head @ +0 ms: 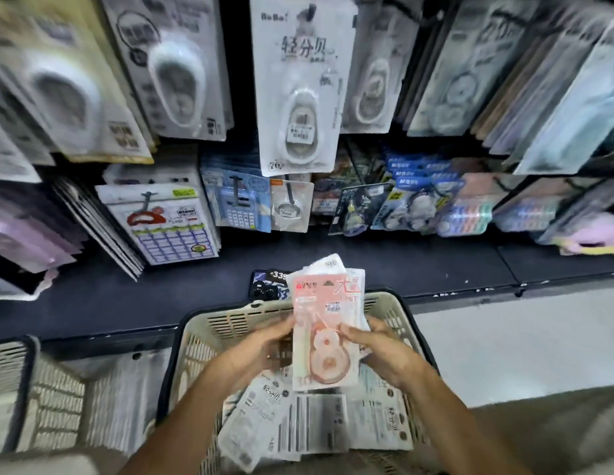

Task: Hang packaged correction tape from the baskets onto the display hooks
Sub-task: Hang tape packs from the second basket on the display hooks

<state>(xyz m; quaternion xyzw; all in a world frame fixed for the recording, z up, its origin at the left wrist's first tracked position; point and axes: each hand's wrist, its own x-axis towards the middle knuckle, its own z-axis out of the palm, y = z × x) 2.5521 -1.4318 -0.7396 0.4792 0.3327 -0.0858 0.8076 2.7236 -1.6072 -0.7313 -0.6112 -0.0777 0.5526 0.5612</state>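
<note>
Item in hand: a small stack of correction tape packs (327, 323), pink card foremost, white cards fanned behind it, held upright above the cream basket (209, 323). Our left hand (264, 347) curls its fingers round the left edge of the stack; our right hand (377, 351) pinches the right edge, so each grip is clamped on the packs. Stock remaining: more white packs (309, 426) lie loose in the bottom of that basket, directly under the stack. A second basket (21, 378) stands just left of the first; what it holds we cannot make out. Beyond the cream basket's far rim lies a dark shelf (127, 296), with a phone (264, 289) resting on it, partly hidden by the stack. Above the shelf hang rows of carded goods; the nearest match, a white hanging pack (295, 84), sits straight up from the basket, and its hook is hidden behind the card. Step, as we judge it: gathering and squaring the packs before hanging. None of the held stack is on a hook yet. Next move, as we judge it: line up the hang-holes at the top of the cards, raise the stack to the row of its own kind, and thread the holes over the hook. The pink pack's proper row we cannot identify through the blur.
</note>
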